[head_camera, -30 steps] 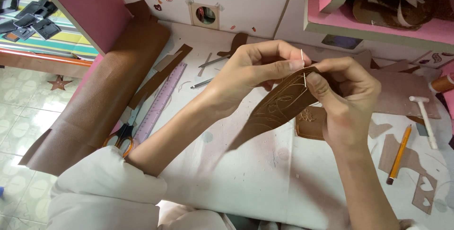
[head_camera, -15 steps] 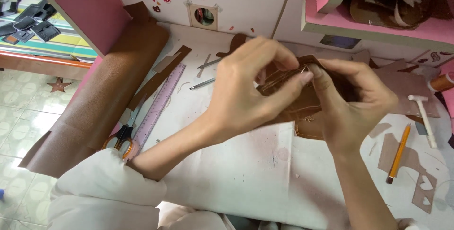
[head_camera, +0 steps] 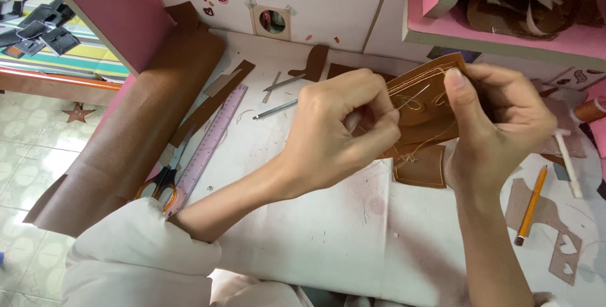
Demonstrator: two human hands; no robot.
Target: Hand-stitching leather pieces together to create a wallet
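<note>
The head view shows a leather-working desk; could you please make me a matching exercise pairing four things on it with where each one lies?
Things:
1. brown leather piece
2. pencil
3. pink ruler
4. scissors

Places:
A. at the near end of the ruler, orange handles toward the person
B. held up between the left hand and the right hand
C. on the table to the right of the right wrist
D. flat on the table, beside the roll of brown leather

Pairs: 1-B, 2-C, 3-D, 4-A
</note>
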